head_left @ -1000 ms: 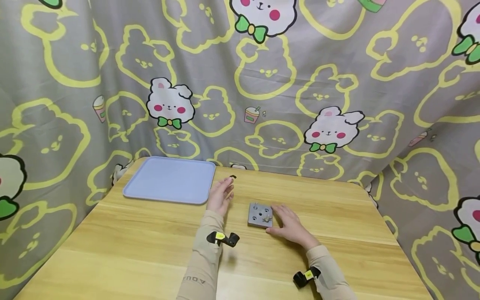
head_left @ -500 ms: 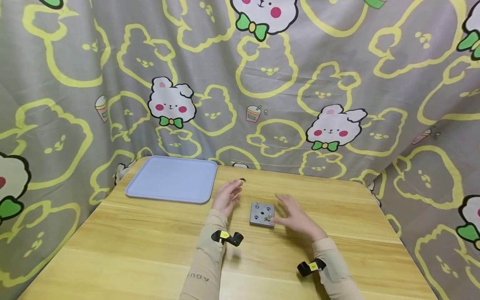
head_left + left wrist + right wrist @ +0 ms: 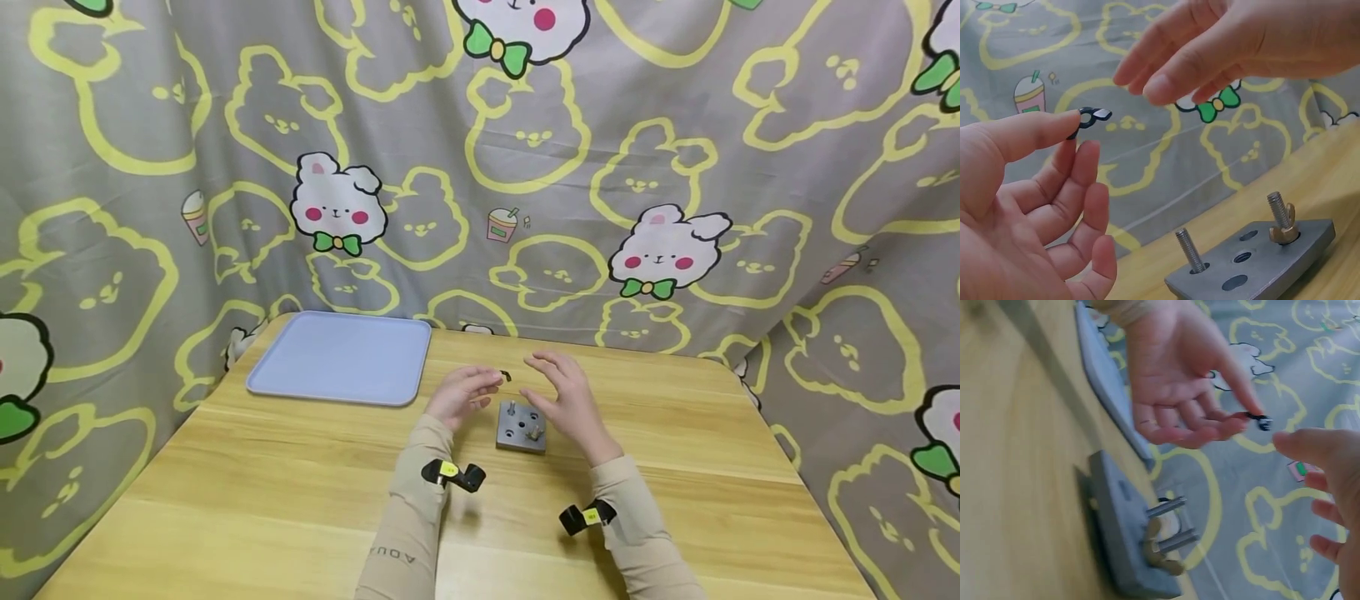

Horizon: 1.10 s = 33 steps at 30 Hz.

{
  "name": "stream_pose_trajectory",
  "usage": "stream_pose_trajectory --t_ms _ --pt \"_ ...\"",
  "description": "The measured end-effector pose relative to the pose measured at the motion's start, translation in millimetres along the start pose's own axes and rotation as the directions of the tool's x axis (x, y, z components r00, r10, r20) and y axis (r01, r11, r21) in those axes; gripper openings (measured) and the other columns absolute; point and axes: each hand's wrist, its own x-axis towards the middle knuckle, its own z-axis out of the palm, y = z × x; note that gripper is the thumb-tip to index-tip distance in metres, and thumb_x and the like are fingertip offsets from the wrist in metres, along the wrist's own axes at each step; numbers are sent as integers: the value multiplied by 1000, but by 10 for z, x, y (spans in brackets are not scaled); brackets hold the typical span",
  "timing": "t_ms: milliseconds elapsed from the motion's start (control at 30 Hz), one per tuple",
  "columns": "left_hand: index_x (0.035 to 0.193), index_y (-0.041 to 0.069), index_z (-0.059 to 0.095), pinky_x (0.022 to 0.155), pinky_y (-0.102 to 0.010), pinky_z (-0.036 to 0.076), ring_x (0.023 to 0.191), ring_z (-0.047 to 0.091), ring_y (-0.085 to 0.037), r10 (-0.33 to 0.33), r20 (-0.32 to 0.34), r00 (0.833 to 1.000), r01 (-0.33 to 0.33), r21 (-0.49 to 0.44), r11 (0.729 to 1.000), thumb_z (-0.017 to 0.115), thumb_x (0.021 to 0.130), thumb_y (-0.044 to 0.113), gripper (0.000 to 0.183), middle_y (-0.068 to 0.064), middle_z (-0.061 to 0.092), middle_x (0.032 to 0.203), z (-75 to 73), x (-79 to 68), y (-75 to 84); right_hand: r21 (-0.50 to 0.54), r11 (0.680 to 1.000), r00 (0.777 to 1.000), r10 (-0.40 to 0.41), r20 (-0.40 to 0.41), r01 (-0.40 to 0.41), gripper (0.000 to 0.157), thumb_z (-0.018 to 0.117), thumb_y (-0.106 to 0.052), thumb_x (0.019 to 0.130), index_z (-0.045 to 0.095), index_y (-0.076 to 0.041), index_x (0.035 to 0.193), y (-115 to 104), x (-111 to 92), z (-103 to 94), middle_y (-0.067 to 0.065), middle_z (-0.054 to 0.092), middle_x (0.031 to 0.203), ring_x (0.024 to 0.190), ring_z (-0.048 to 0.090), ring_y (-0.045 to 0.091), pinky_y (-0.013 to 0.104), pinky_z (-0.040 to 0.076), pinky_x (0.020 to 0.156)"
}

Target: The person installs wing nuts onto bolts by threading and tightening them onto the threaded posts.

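My left hand (image 3: pixel 459 396) pinches a small black wing nut (image 3: pixel 1089 117) between thumb and forefinger, its other fingers loosely bent. Across from it hovers my right hand (image 3: pixel 572 406), fingers spread and holding nothing, with its thumb tip just short of the nut in the right wrist view. Below both hands a grey metal block (image 3: pixel 517 443) with several holes lies on the table. Two threaded studs stand up from it: a bare one (image 3: pixel 1190 250) and another (image 3: pixel 1277 209) with a brass-coloured wing nut (image 3: pixel 1285 234) at its base.
A light blue tray (image 3: pixel 341 358) lies at the back left of the wooden table (image 3: pixel 300 492). Behind the table hangs a grey patterned curtain (image 3: pixel 442 108). Each forearm carries a black wrist camera.
My right hand has left the block's right side and risen up and leftward towards the left hand. The left hand has shifted a little to the right, still holding the black wing nut.
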Motion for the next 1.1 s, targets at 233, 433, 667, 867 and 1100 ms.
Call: stream_pose_trajectory --t_ms 233,433,667,867,1100 --pt "96 11 67 81 -30 48 89 61 -14 -31 38 999 28 72 997 65 90 13 7 8 69 85 95 2 -16 -16 999 999 -32 -30 31 42 84 -9 72 70 -4 111 -16 -67 63 14 67 114 111 59 33 52 46 96" --pt "93 11 68 87 -35 49 87 60 -13 -31 46 998 26 103 994 67 89 16 7 7 67 83 140 29 -58 -12 1000 999 -30 -32 29 30 82 -7 75 72 -6 103 -31 -67 69 12 67 114 111 58 32 51 45 98" --pt "97 8 68 90 -38 49 91 61 -16 -30 23 999 26 136 990 69 88 18 14 6 67 85 172 25 -52 -5 999 999 -38 -36 38 27 81 -5 75 72 -7 100 -27 -71 81 14 67 112 111 58 32 52 45 96" --pt "106 5 69 93 -41 50 97 63 -18 61 13 998 -62 296 953 69 89 26 27 0 70 97 191 -3 9 111 986 992 124 1 -123 21 77 -7 80 72 -5 101 -50 -69 63 12 68 112 112 58 31 49 46 99" --pt "113 11 70 101 -46 48 113 61 -23 356 71 932 -330 575 749 70 89 29 30 -8 70 118 194 -46 94 401 743 842 506 187 -536 22 70 -14 89 70 0 106 -121 -4 -33 16 66 117 110 61 26 46 53 94"
